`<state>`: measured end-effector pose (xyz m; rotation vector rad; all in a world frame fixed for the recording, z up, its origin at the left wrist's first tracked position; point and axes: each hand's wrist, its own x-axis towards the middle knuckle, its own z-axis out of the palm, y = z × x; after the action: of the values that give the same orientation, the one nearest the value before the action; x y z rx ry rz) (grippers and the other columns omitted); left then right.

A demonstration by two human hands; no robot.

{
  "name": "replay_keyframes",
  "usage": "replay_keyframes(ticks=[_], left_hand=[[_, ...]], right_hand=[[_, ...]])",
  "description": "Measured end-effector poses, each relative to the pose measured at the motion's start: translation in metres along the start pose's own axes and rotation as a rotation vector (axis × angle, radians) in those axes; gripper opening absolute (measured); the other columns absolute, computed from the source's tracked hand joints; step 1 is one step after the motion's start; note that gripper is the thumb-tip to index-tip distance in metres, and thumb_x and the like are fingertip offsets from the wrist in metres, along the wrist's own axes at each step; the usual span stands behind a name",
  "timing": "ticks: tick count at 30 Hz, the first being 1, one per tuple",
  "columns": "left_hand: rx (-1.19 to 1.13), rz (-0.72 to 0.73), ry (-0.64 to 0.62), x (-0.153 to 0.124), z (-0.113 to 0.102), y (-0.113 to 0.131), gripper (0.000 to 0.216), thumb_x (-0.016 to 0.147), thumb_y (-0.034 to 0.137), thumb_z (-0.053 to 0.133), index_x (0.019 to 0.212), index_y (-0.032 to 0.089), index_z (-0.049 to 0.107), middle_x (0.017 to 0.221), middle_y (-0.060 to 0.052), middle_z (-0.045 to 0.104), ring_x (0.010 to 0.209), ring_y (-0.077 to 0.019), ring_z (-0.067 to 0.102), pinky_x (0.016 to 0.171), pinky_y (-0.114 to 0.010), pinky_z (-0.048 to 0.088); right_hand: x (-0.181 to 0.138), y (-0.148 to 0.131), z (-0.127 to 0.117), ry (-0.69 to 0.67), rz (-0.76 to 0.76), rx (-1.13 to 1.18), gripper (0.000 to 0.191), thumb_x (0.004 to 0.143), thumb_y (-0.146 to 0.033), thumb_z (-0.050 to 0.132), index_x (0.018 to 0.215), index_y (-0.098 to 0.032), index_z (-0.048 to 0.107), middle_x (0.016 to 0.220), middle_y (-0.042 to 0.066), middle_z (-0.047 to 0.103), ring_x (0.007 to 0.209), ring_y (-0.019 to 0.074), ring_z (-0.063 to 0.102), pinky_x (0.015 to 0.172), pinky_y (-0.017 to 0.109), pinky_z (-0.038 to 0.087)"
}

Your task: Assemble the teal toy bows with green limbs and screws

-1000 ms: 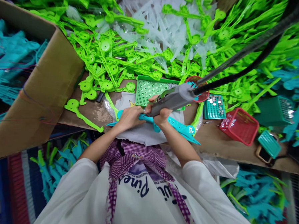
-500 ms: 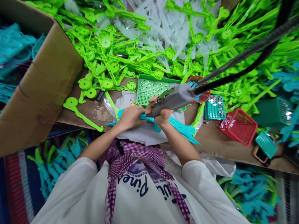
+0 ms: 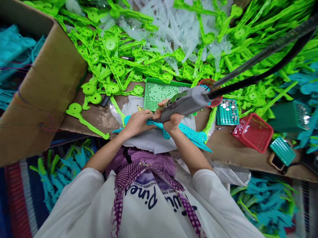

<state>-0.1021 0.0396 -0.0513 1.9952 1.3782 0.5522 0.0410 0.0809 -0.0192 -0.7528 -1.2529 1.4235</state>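
My right hand (image 3: 172, 120) is wrapped round a grey power screwdriver (image 3: 185, 104) with dark cables running up to the right. Its tip points left, close to the fingers of my left hand (image 3: 139, 121). That hand is closed on a turquoise plastic part (image 3: 190, 135), which lies across a whitish cloth (image 3: 146, 142) at the table's front edge. Whatever lies under the tool's tip is hidden by my fingers. Just beyond my hands is a green perforated tray (image 3: 157, 94), with small metal pieces at its right end.
Lime-green plastic parts (image 3: 112, 73) heap up along the back, with translucent pieces (image 3: 170, 22) among them. On the left a cardboard box (image 3: 40, 93) holds turquoise parts. A teal tray of metal discs (image 3: 227, 112) and a red basket (image 3: 255, 133) stand to the right.
The screwdriver has shifted slightly, its rear end moving a little, and the cables now bow lower. My left fingers have moved slightly upward near its tip. The view has shifted a little.
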Motion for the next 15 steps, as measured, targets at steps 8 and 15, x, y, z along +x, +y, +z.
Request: replay_keyframes(ticks=[8,15], left_hand=[[-0.019,0.037,0.017,0.0,0.001,-0.001,0.019,0.084,0.03,0.08,0.096,0.022,0.067,0.112,-0.003,0.072,0.106,-0.0233,0.068,0.085,-0.032,0.05],[0.118,-0.009,-0.015,0.002,0.004,-0.003,0.023,0.082,0.032,0.081,0.094,0.019,0.067,0.101,-0.006,0.072,0.097,-0.0255,0.068,0.076,-0.032,0.049]], right_hand=[[0.002,-0.011,0.008,0.022,0.03,-0.016,0.087,0.052,-0.101,0.055,0.092,-0.025,0.066,0.049,-0.006,0.043,0.042,0.0153,0.054,0.039,0.028,0.043],[0.002,0.005,0.007,0.022,0.002,-0.009,0.075,0.061,-0.093,0.061,0.088,-0.023,0.064,0.051,-0.005,0.049,0.042,0.0127,0.051,0.043,0.028,0.047]])
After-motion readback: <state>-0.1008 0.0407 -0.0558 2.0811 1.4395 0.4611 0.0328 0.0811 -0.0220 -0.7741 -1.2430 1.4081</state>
